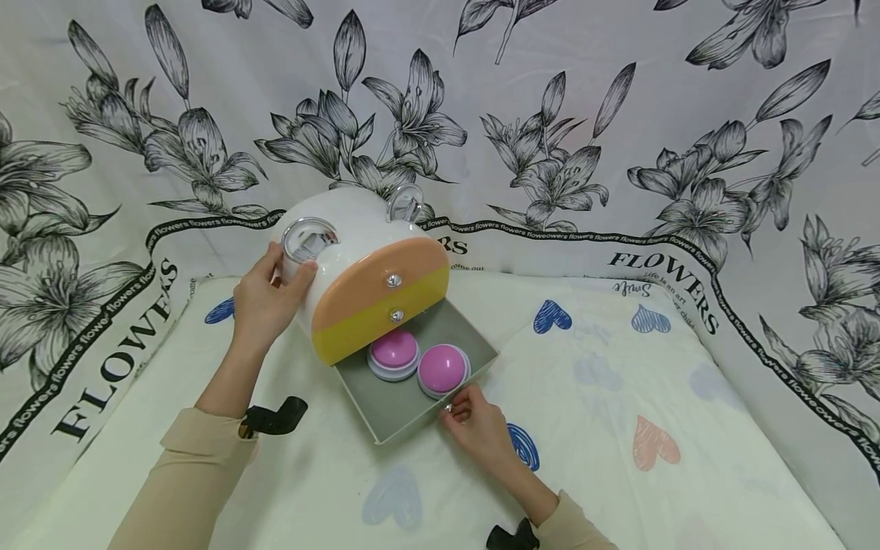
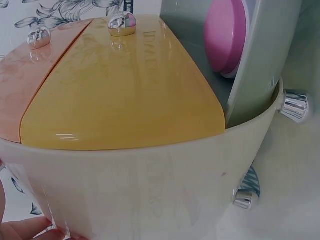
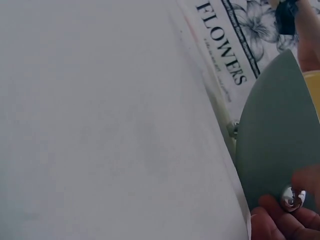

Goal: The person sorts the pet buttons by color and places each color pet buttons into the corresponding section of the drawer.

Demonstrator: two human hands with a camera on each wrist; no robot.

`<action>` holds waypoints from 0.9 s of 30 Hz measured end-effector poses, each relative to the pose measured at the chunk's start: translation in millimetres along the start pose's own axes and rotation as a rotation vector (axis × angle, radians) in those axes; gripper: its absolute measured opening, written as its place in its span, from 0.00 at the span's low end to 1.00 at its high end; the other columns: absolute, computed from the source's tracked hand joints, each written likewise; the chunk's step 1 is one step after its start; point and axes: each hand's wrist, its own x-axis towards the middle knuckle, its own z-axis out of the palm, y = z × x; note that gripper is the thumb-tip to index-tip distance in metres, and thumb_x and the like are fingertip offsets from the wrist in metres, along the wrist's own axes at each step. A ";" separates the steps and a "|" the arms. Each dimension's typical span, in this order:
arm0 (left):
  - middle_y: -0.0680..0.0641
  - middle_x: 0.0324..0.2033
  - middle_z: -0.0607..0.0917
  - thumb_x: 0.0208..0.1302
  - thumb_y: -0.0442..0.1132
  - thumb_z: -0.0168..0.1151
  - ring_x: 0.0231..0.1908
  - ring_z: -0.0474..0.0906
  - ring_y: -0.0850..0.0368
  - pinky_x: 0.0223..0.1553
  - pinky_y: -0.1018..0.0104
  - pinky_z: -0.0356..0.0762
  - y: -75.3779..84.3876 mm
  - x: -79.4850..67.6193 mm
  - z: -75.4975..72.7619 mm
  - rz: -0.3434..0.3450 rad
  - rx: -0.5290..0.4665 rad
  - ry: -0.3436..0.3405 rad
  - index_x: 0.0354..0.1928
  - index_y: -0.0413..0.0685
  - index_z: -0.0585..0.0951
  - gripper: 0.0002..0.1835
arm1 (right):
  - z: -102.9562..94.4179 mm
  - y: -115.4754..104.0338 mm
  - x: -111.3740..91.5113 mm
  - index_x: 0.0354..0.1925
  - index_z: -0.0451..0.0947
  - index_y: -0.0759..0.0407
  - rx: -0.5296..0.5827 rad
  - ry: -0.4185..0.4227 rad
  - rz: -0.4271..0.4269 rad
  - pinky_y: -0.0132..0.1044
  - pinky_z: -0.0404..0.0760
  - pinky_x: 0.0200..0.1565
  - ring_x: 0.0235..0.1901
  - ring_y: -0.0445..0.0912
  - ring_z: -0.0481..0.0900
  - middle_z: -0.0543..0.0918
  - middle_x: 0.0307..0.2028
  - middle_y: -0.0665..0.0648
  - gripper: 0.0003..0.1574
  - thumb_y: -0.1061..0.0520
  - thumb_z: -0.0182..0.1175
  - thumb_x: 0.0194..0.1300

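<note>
A rounded white drawer box (image 1: 357, 202) stands on the bed cover, with an orange drawer front (image 1: 371, 279) above a yellow drawer front (image 1: 378, 317). The lowest, grey-green drawer (image 1: 385, 409) is pulled out and holds two round pink-topped containers with pale bases, a left one (image 1: 394, 348) and a right one (image 1: 442, 368). My left hand (image 1: 270, 298) grips the box's left side beside a clear, silver-rimmed round piece (image 1: 309, 240). My right hand (image 1: 481, 428) pinches the silver knob (image 3: 292, 198) on the green drawer's front.
A pale bed cover (image 1: 591, 473) with printed hearts lies under the box. Behind it hangs a white cloth (image 1: 550, 46) with black flower drawings and lettering. Another clear round piece (image 1: 406, 203) sits on the box's upper right. Short silver feet (image 2: 295, 106) show underneath.
</note>
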 end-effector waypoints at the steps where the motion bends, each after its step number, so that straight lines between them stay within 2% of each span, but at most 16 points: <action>1: 0.50 0.69 0.55 0.61 0.58 0.54 0.67 0.56 0.50 0.58 0.50 0.66 0.0 0.0 0.0 -0.001 0.001 0.000 0.69 0.48 0.59 0.39 | 0.2 -0.7 0.0 0.33 0.70 0.54 0.001 0.005 0.005 0.26 0.79 0.31 0.27 0.36 0.80 0.81 0.25 0.47 0.13 0.58 0.66 0.52; 20: 0.50 0.69 0.55 0.60 0.58 0.54 0.67 0.55 0.51 0.59 0.51 0.65 -0.3 0.7 -0.2 -0.004 0.000 0.001 0.69 0.49 0.59 0.39 | 4.3 -7.8 11.9 0.30 0.69 0.56 -0.049 0.085 -0.034 0.23 0.77 0.26 0.23 0.35 0.78 0.80 0.22 0.47 0.13 0.61 0.65 0.49; 27: 0.50 0.69 0.56 0.59 0.59 0.56 0.67 0.55 0.51 0.60 0.52 0.65 -1.4 1.9 0.6 -0.005 0.002 0.004 0.69 0.49 0.60 0.39 | 8.3 -11.8 23.2 0.31 0.69 0.56 -0.051 0.075 -0.019 0.23 0.77 0.26 0.24 0.37 0.78 0.80 0.24 0.48 0.12 0.61 0.64 0.50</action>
